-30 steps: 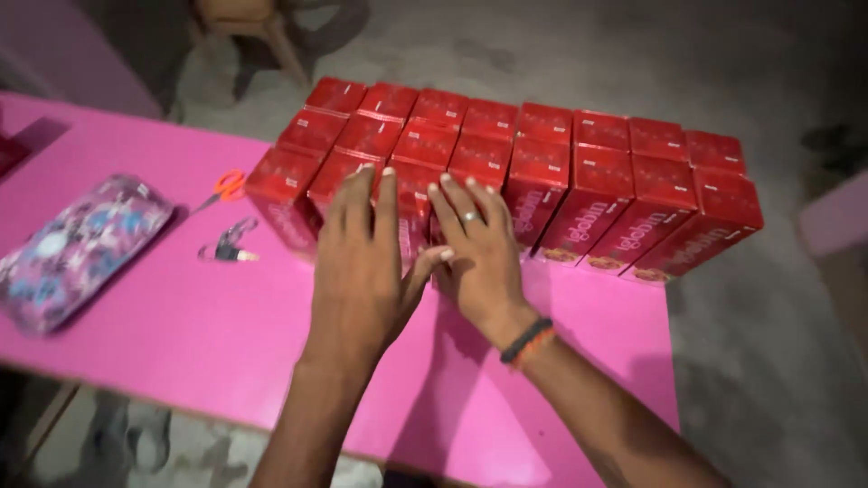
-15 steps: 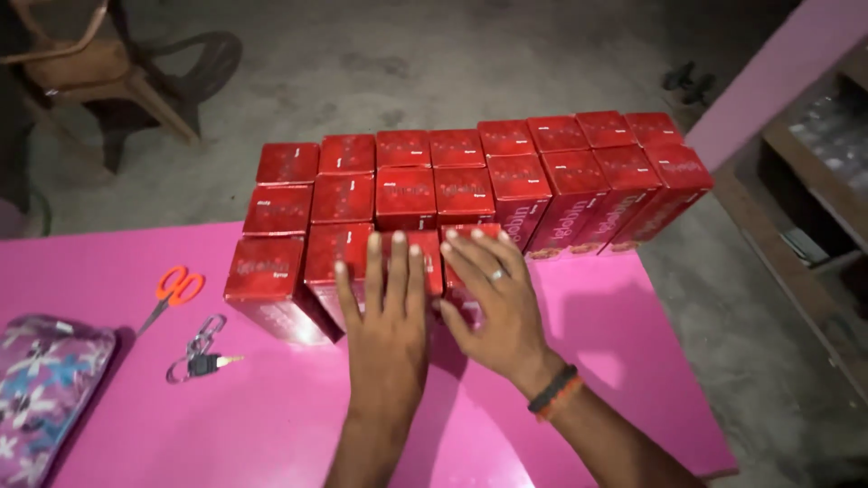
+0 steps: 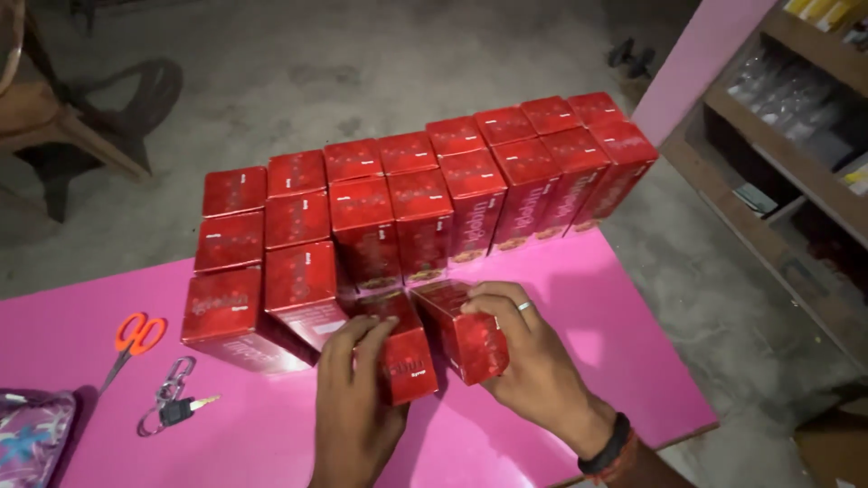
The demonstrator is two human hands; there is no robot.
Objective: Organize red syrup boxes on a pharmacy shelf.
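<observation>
Nearest the camera, the left hand (image 3: 357,398) lies over one small red box (image 3: 398,357), its grip wrapped around the box's near side, fingers closed on the carton as it stands on the pink tabletop (image 3: 253,443). Just beside it, the right hand (image 3: 533,361), wearing a ring and a dark wristband, has its grip clamped on a second red box (image 3: 466,339), which is tilted and touches the first. Both cartons sit at the near edge of the block of red boxes (image 3: 425,199), in front of its middle, not yet squared up with their neighbours. To the left on the tabletop lie orange-handled scissors (image 3: 134,339), a key on a clip (image 3: 172,407) and, at the picture's edge, a patterned pouch (image 3: 27,434). Beyond the hands, most of the work looks done: the block already stands in tidy rows running toward the far right, tops level, while only these two cartons appear left to be set in line. Farther off are a grey floor (image 3: 362,72), a wooden chair (image 3: 54,117) at the left and shelves (image 3: 796,136) at the right.
</observation>
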